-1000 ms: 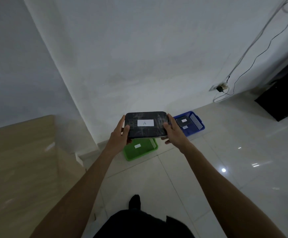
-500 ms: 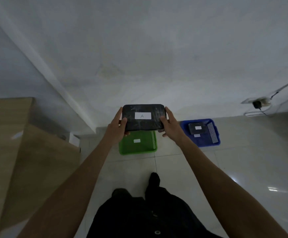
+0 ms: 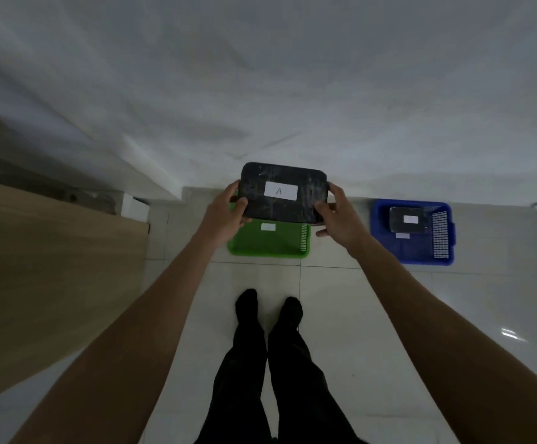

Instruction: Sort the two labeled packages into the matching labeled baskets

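A black package (image 3: 281,205) with a white label marked A is held flat in the air by both hands. My left hand (image 3: 225,216) grips its left end and my right hand (image 3: 337,219) grips its right end. Directly below it on the floor sits a green basket (image 3: 270,243) with a small white label inside; the package hides its far part. To the right stands a blue basket (image 3: 413,233) against the wall, with a second black labeled package (image 3: 408,220) lying in it.
A light wooden cabinet (image 3: 46,257) fills the left side, close to my left arm. A white wall (image 3: 260,91) rises just behind the baskets. My legs and feet (image 3: 268,315) stand on glossy white floor tiles in front of the green basket.
The view has turned and tilted down so the baskets sit closer and straight ahead. Both hands still hold the A package, now right above the green basket, with my feet side by side.
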Demonstrator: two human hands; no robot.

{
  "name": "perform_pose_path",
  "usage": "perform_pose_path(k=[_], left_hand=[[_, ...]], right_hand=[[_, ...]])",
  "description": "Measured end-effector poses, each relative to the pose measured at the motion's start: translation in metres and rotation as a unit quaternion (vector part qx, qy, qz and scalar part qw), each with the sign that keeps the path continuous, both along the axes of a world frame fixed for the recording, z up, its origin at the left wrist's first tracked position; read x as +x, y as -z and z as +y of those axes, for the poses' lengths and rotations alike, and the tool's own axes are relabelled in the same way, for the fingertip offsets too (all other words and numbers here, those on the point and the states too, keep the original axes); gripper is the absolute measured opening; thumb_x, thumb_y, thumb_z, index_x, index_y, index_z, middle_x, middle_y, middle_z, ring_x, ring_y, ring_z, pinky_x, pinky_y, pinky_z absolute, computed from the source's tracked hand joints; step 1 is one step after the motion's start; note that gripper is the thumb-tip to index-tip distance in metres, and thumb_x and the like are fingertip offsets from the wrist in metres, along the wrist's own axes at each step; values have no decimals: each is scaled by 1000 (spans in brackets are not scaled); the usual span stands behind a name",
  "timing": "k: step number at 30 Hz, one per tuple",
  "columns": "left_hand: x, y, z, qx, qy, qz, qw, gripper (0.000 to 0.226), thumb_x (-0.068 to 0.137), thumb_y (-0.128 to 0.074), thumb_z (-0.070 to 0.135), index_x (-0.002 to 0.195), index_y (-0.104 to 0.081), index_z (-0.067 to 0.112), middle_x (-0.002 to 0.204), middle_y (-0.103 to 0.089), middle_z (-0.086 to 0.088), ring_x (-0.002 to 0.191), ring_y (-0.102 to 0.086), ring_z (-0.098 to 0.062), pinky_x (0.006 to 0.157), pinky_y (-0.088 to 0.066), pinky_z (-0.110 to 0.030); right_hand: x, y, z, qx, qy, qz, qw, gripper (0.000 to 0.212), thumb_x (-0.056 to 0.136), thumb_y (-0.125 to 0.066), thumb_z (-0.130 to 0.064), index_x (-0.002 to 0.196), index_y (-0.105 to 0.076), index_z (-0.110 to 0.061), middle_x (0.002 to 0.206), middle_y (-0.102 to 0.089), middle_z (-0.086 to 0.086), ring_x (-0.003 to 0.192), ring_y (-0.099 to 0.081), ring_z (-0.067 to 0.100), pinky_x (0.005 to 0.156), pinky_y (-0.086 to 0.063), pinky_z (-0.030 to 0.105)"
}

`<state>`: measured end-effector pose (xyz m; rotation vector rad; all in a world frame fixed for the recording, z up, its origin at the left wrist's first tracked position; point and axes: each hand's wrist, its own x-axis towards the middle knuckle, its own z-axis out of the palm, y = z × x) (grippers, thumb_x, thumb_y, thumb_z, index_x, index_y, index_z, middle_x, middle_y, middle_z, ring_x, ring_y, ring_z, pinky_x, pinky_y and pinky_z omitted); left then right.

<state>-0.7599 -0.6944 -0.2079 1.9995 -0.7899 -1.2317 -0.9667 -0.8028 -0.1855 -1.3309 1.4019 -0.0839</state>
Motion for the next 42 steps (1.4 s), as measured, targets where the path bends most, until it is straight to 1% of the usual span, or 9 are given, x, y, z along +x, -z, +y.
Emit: perform_pose_path(k=[7, 13, 19, 22, 25, 30, 33, 38, 42], left_hand=[[26, 201, -34, 38, -39, 52, 997, 46, 99, -45, 22, 144, -36, 19, 127, -55, -17, 85, -72, -27, 83, -59, -39], [30, 393, -40, 69, -42, 74, 994, 48, 99, -45, 20, 145, -33, 19, 137, -53, -13, 83, -71, -15, 73, -58, -27], [26, 501, -40, 83, -34, 60, 994, 51, 97, -48, 21, 146, -32, 23, 136, -51, -8, 90, -63, -11, 70, -55, -26], [28, 530, -48, 84, -36, 42, 995, 52, 97, -49, 22, 145, -33, 25, 131, -51, -3, 83, -61, -6, 63, -54, -23], [32, 547, -54, 86, -31, 27, 995, 51, 96, -50, 23, 145, -34, 28, 130, -52, 1, 81, -61, -4, 58, -51, -18], [35, 563, -60, 89, -35, 30, 995, 52, 96, -49, 13, 145, -34, 26, 120, -46, 8, 81, -60, -4, 60, -50, -16], [35, 570, -61, 90, -39, 34, 995, 53, 96, -48, 8, 144, -35, 24, 123, -45, 4, 83, -60, -6, 61, -51, -15], [32, 574, -59, 84, -58, 33, 994, 53, 96, -48, 10, 145, -33, 25, 126, -48, 0, 90, -62, -8, 69, -54, -18], [32, 560, -58, 101, -55, 20, 993, 58, 97, -49, 18, 148, -25, 27, 144, -43, -7, 116, -58, -23, 90, -55, -37]], right_hand=[[30, 200, -41, 53, 43, 5, 998, 53, 98, -50, -17, 147, -33, -29, 114, -64, 14, 100, -68, 28, 66, -59, 36], [32, 395, -49, 50, 35, 16, 998, 57, 96, -55, -14, 147, -33, -23, 115, -63, 10, 80, -68, 18, 58, -57, 30], [22, 504, -50, 50, 37, 28, 998, 54, 97, -52, -9, 146, -34, -24, 114, -61, 11, 81, -67, 19, 57, -59, 28], [22, 535, -54, 51, 40, 26, 998, 56, 97, -52, -7, 146, -34, -25, 110, -60, 8, 81, -68, 18, 56, -61, 28], [25, 552, -58, 56, 47, 24, 997, 57, 96, -54, -10, 147, -32, -25, 113, -60, 10, 97, -68, 29, 66, -60, 35], [33, 566, -63, 21, 41, 36, 998, 55, 96, -55, -13, 146, -34, -26, 107, -60, 9, 100, -67, 35, 76, -60, 53], [34, 572, -63, -4, 34, 47, 998, 54, 98, -52, -14, 147, -34, -26, 102, -59, 5, 100, -68, 35, 75, -60, 54], [33, 575, -62, -27, 0, 52, 998, 56, 100, -48, -15, 151, -28, -26, 140, -54, 12, 116, -62, 28, 91, -57, 46], [35, 566, -63, -13, -2, 59, 998, 58, 100, -48, -17, 152, -25, -30, 117, -61, 8, 96, -67, 29, 79, -60, 49]])
